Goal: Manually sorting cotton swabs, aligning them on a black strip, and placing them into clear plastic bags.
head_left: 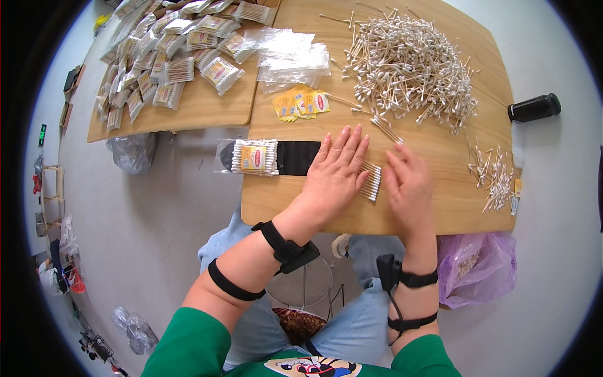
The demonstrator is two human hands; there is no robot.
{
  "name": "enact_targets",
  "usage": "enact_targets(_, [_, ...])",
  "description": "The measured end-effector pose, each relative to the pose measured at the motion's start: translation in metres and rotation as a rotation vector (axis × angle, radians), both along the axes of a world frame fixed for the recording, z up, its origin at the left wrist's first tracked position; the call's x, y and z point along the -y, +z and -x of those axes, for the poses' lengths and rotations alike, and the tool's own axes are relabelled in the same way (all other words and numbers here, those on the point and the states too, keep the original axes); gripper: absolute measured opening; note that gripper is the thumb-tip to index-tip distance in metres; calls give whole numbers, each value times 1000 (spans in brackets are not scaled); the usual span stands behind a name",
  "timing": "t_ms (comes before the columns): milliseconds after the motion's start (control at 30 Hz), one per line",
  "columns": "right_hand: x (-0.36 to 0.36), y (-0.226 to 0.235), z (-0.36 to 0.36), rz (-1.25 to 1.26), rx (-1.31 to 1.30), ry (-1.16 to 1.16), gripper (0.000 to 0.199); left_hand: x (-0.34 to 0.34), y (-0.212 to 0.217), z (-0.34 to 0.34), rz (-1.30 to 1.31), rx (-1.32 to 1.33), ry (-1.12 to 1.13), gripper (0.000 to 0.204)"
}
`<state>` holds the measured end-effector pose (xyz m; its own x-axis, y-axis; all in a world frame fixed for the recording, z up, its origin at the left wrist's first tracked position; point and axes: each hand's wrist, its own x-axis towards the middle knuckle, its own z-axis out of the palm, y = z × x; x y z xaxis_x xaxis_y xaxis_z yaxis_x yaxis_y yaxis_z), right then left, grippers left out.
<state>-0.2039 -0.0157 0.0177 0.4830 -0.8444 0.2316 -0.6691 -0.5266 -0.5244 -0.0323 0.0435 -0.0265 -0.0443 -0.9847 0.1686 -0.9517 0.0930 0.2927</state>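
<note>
My left hand lies flat, fingers stretched out, over a row of cotton swabs and the end of a black strip. The row's white tips stick out past its thumb side. On the strip's other end sits a packed bundle of swabs with a yellow card, partly inside a clear bag that overhangs the table edge. My right hand is closed, its fingertips pinching the near ends of a few loose swabs; it is slightly blurred.
A big heap of swabs covers the back right, with a smaller pile near the right edge. Clear bags and yellow cards lie behind my left hand. Filled packs crowd the left table. A black bottle stands at right.
</note>
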Motion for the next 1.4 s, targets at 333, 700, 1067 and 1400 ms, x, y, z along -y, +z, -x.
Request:
enact_targets(333, [-40, -12, -15, 25, -399, 98, 66, -1, -2, -1, 7, 0, -9, 62])
enact_targets(700, [-34, -14, -42, 25, -408, 161, 65, -29, 44, -141, 95, -62, 367, 20])
enact_targets(1067, [-39, -17, -95, 60, -410, 243, 64, -48, -2, -176, -83, -264, 436, 37])
enact_targets(1400, [-54, -27, -135, 126, -360, 270, 65, -47, 4, -170, -141, -320, 454, 36])
